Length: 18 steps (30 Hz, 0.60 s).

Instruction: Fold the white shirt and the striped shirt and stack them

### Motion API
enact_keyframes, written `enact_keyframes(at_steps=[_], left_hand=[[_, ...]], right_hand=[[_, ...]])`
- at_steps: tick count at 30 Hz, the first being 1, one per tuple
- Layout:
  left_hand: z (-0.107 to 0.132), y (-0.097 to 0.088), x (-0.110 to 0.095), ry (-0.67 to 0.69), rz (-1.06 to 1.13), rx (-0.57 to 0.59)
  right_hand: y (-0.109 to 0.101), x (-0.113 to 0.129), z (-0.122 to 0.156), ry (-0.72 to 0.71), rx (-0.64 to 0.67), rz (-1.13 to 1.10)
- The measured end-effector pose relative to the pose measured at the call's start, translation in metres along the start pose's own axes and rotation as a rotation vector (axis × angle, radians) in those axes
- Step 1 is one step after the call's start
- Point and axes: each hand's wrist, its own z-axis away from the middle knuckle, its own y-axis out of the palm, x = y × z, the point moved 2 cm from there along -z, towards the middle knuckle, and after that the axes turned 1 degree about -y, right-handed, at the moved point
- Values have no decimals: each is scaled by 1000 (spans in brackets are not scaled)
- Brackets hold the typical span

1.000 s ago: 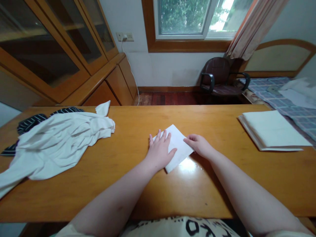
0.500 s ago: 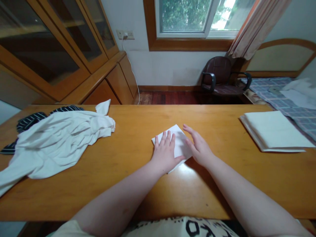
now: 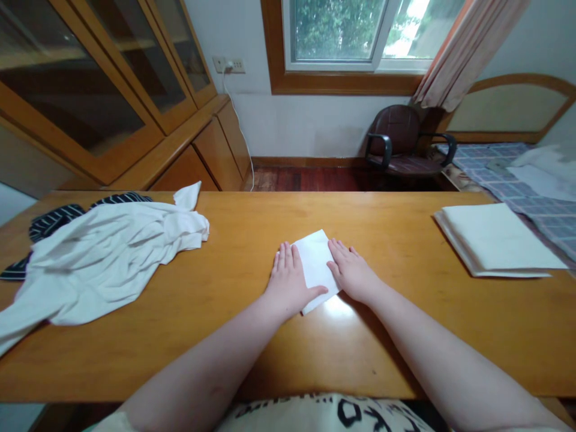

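Note:
A small folded white cloth lies flat near the middle of the wooden table. My left hand lies flat on its left side, fingers stretched out together. On the cloth's right side rests my right hand, also flat with straight fingers. Only a strip of the cloth shows between the two hands, plus its near corner under my left thumb.
A crumpled white garment covers a dark striped one at the table's left. A stack of folded white cloth sits at the right end. Beyond the table stand wooden cabinets, a brown armchair and a bed.
My right hand went from pinching the cloth's right corner to lying flat on it. Both hands now press closer together and less cloth shows.

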Motion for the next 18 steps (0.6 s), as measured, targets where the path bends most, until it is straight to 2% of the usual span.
enact_keyframes(at_steps=[3, 6, 7, 10, 14, 16, 18], left_hand=[[-7, -2, 3, 57, 32, 40], [-15, -6, 1, 179, 60, 90], [-17, -7, 0, 224, 66, 110], [-19, -7, -3, 293, 69, 147], [-17, -1, -1, 209, 33, 126], [-16, 1, 3, 91, 23, 98], [-15, -2, 6, -60, 23, 22]], right_hand=[[-7, -5, 1, -33, -62, -108], [-18, -2, 1, -174, -212, -238], [-20, 1, 1, -211, -226, -244], [-14, 8, -2, -193, -119, -120], [-4, 6, -6, -51, -43, 16], [-2, 2, -7, -20, -38, 18], [-1, -1, -7, 20, -43, 27]])
